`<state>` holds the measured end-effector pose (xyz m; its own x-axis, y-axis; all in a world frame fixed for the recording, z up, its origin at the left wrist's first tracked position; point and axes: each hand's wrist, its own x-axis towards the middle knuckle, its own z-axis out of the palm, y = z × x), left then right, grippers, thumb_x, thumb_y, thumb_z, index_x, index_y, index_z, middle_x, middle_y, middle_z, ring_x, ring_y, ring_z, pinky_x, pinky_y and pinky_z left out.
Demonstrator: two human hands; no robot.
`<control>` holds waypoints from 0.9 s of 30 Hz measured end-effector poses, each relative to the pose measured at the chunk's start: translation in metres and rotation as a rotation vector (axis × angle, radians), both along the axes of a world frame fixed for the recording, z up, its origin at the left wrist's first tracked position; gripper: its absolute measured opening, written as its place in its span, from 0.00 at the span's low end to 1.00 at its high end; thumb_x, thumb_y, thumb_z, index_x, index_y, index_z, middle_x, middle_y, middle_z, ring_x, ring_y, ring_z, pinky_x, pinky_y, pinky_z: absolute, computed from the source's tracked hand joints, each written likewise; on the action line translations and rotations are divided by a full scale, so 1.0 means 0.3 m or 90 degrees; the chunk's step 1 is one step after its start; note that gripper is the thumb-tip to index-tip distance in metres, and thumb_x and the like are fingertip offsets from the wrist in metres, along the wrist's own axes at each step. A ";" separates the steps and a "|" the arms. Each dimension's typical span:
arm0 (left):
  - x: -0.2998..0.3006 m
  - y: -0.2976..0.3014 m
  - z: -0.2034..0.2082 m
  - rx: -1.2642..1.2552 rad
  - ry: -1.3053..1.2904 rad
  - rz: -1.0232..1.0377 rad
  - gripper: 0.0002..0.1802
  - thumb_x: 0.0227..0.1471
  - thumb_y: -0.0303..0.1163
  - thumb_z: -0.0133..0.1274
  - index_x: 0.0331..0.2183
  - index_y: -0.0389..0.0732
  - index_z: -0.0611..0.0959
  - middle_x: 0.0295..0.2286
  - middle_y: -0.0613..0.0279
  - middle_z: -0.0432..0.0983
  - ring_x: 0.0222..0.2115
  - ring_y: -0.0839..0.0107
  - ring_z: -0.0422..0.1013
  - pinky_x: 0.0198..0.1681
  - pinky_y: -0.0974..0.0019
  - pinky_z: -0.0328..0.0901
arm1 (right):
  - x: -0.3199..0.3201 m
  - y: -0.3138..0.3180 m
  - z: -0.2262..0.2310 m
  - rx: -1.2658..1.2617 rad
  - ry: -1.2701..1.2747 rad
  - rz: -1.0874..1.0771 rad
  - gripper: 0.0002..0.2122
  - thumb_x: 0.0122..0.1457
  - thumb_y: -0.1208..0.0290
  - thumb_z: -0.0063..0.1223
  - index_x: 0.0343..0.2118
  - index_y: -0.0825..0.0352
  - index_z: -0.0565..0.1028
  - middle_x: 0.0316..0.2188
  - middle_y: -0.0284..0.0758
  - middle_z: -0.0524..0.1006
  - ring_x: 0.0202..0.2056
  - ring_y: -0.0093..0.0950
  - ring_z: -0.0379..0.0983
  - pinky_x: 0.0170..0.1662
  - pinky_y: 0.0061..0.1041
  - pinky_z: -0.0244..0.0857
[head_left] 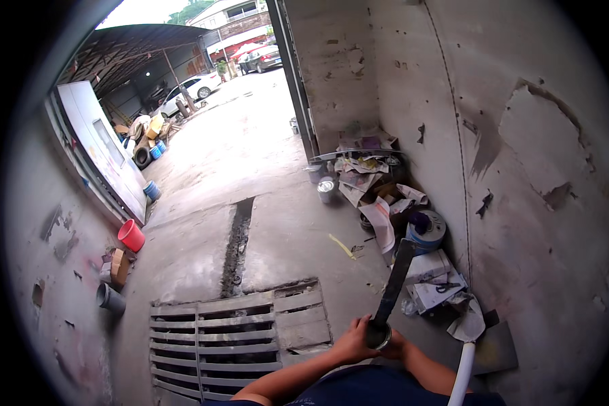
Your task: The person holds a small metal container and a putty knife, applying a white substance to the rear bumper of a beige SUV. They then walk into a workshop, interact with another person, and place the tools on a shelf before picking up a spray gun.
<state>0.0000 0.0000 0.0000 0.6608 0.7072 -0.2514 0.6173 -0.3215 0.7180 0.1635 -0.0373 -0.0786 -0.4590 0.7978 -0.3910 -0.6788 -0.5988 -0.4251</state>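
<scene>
Close to my body, both hands are around a small dark round can-like container (379,336) with a shiny rim. My left hand (353,345) grips its left side, fingers curled. On the other side is my right hand (396,345), partly hidden behind the container. A long, flat, dark bar (395,281) slants up and away from the container's top; I cannot tell whether it is fixed to it or just stands in it. The container's contents do not show.
A slatted floor grate (213,345) lies ahead to the left. Papers (379,220), a blue-and-white drum (426,233) and a metal can (326,189) line the right wall. A white pipe (462,375) rises at lower right. A red bucket (131,235) stands left, near the open doorway.
</scene>
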 end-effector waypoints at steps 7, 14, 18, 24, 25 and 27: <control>-0.096 0.464 -0.004 0.098 -0.005 0.121 0.63 0.32 0.46 0.68 0.61 0.36 0.46 0.49 0.40 0.58 0.50 0.45 0.61 0.52 0.55 0.61 | -0.111 0.579 -0.067 -0.028 -0.020 0.024 0.18 0.64 0.63 0.39 0.53 0.67 0.67 0.50 0.36 0.71 0.49 0.29 0.70 0.54 0.30 0.63; -0.091 0.932 0.051 0.214 -0.069 0.235 0.68 0.32 0.44 0.70 0.60 0.32 0.40 0.54 0.39 0.53 0.53 0.49 0.59 0.54 0.56 0.60 | -0.125 1.167 0.066 0.060 -0.052 0.124 0.18 0.64 0.63 0.38 0.52 0.67 0.67 0.48 0.37 0.73 0.47 0.29 0.71 0.53 0.29 0.64; -0.114 1.180 0.079 0.172 -0.212 0.328 0.72 0.31 0.37 0.72 0.60 0.36 0.33 0.57 0.41 0.49 0.54 0.55 0.60 0.51 0.59 0.64 | -0.131 1.515 0.104 0.127 0.041 0.186 0.17 0.64 0.63 0.37 0.51 0.68 0.66 0.48 0.39 0.72 0.48 0.32 0.71 0.52 0.31 0.64; -0.215 1.575 -0.038 -0.018 -0.331 0.493 0.64 0.34 0.34 0.70 0.60 0.36 0.41 0.54 0.46 0.56 0.53 0.58 0.61 0.52 0.58 0.63 | -0.237 1.963 0.100 0.090 0.010 0.213 0.17 0.64 0.60 0.38 0.52 0.61 0.65 0.46 0.35 0.72 0.46 0.31 0.70 0.49 0.37 0.66; -0.238 1.651 -0.058 -0.075 -0.341 0.521 0.62 0.34 0.32 0.70 0.60 0.35 0.43 0.54 0.47 0.56 0.52 0.60 0.62 0.52 0.59 0.62 | -0.271 2.028 0.107 0.078 -0.002 0.221 0.16 0.64 0.59 0.38 0.51 0.61 0.66 0.45 0.34 0.72 0.45 0.29 0.70 0.49 0.35 0.66; -0.271 1.826 -0.060 -0.072 -0.413 0.513 0.53 0.33 0.32 0.70 0.56 0.36 0.55 0.49 0.52 0.64 0.49 0.63 0.64 0.52 0.62 0.61 | -0.346 2.174 0.092 0.052 -0.071 0.213 0.16 0.64 0.59 0.38 0.50 0.60 0.67 0.44 0.32 0.72 0.44 0.26 0.71 0.48 0.32 0.66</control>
